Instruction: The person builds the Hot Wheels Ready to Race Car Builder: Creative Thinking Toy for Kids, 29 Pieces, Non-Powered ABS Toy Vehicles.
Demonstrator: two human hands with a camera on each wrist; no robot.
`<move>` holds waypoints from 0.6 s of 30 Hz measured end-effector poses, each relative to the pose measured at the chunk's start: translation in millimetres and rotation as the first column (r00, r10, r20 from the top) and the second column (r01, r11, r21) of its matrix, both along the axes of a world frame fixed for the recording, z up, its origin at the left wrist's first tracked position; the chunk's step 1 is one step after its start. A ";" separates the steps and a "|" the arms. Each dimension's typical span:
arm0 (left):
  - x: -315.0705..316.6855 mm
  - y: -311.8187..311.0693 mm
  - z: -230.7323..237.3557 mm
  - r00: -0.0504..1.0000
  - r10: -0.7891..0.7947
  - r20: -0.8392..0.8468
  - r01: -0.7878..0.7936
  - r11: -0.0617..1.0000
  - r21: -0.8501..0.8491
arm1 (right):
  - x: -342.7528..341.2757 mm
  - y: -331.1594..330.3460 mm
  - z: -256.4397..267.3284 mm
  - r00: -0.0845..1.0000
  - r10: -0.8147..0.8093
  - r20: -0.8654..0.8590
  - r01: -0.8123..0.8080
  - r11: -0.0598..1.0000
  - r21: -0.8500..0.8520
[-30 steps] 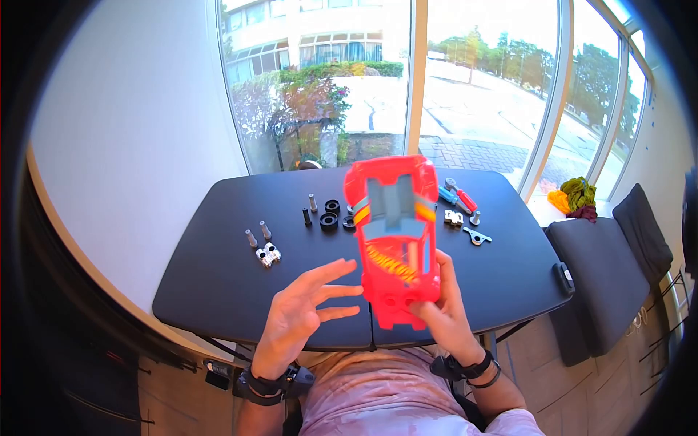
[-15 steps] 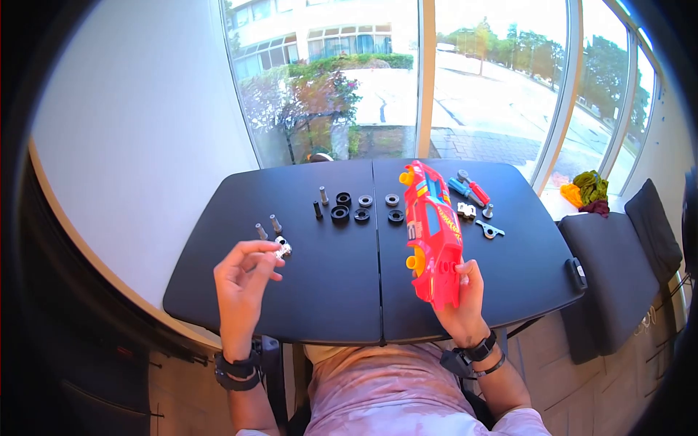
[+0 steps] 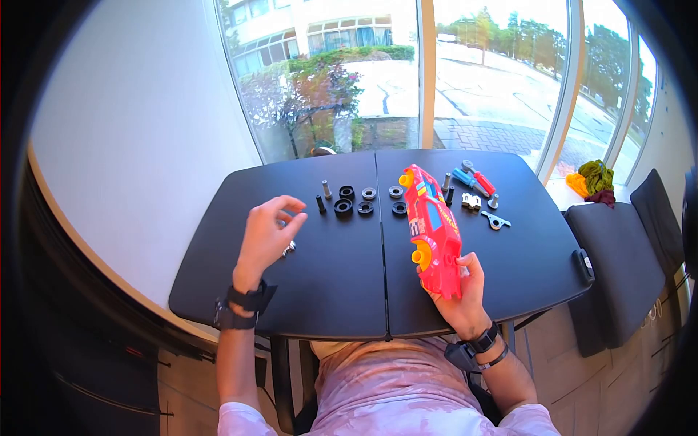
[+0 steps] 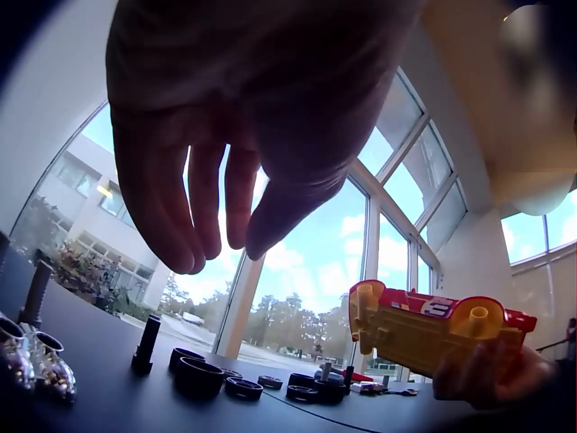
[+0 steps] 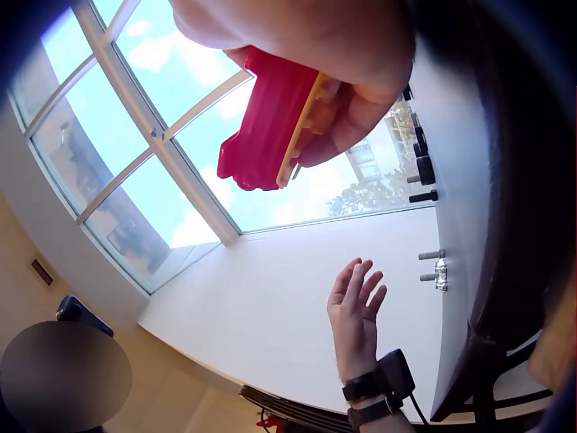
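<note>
My right hand grips a red plastic toy car body by its near end and holds it over the right half of the table. Its yellow underside with round wheel hubs shows in the left wrist view. My left hand hovers over the left half, its fingers loosely bent downward and holding nothing. Behind that hand, a chrome toy engine piece is partly hidden. In the left wrist view the chrome piece lies on the table beside a grey bolt.
On the black table stand a grey bolt, a black bolt and several black wheels. Farther right lie toy tools, a white piece and a grey wrench-like part. A dark chair stands at right.
My left hand left the car, went out to the chrome piece on the left, then moved farther forward. The right hand turned the car so its side and yellow hubs show.
</note>
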State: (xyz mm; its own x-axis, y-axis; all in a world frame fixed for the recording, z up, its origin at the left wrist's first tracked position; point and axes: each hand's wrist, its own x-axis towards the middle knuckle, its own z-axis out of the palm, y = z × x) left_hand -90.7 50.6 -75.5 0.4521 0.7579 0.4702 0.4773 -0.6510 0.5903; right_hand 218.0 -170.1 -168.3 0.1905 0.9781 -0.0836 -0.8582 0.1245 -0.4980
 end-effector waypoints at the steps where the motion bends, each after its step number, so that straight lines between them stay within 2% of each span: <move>1: 9.8 10.6 -6.0 0.998 -0.045 -0.048 0.046 0.998 0.031 | -0.3 0.1 0.9 1.000 0.005 0.015 -0.005 1.000 0.010; 5: 49.9 38.7 -26.0 0.944 -0.118 -0.309 0.137 0.990 0.039 | -0.6 0.0 2.8 1.000 0.025 0.009 -0.025 0.999 0.020; 8: 71.5 54.8 -51.4 0.914 -0.040 -0.404 0.129 0.972 0.197 | 1.1 2.0 -3.5 1.000 0.021 0.013 -0.021 0.999 0.041; 9: 76.4 59.4 -55.2 0.886 -0.030 -0.462 0.103 0.986 0.134 | 0.5 1.6 -1.9 1.000 0.022 0.015 -0.023 0.999 0.041; 12: 79.9 62.9 -59.9 0.866 0.004 -0.501 0.118 0.970 0.211 | -0.4 0.8 3.6 0.999 0.025 0.022 -0.026 0.999 0.033; 15: 76.9 53.0 -55.0 0.894 0.008 -0.449 0.119 0.960 0.253 | -0.4 0.3 1.1 0.999 0.023 0.022 -0.023 1.000 0.006; 18: 72.7 32.7 -36.9 0.931 -0.056 -0.362 0.111 0.985 0.133 | 0.7 1.9 -1.2 0.999 0.024 0.036 -0.023 1.000 -0.010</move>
State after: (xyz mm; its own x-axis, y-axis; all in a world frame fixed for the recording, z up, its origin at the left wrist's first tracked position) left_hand -18.0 83.3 -112.4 0.6686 0.6442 0.3715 0.5781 -0.7645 0.2853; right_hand 218.7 -168.2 -169.5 0.1704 0.9815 -0.0869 -0.8421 0.0993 -0.5300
